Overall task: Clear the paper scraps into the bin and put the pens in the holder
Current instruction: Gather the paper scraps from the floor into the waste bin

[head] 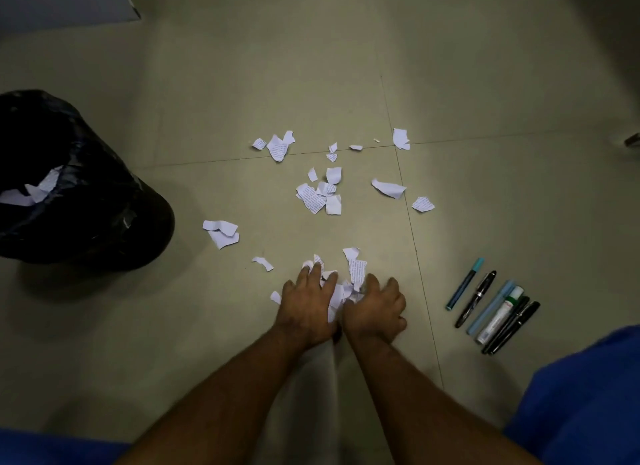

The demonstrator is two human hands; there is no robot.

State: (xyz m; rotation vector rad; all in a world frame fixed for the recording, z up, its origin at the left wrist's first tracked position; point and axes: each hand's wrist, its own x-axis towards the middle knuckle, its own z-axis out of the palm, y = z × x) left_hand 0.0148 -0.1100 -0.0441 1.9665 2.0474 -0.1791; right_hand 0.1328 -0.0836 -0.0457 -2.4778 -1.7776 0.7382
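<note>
Torn white paper scraps (317, 196) lie scattered over the tiled floor. My left hand (306, 303) and my right hand (375, 307) press side by side on a small heap of scraps (341, 291), fingers curled around it from both sides. A bin lined with a black bag (86, 201) stands at the left, with a few scraps inside (34, 189). Several pens and markers (495, 308) lie in a row on the floor to the right of my right hand. No pen holder is in view.
Blue-clothed knees show at the bottom right (585, 395) and bottom left (52, 447). A white panel (65, 0) sits at the top left. A small dark object (633, 140) pokes in at the right edge. Tile joints cross the floor.
</note>
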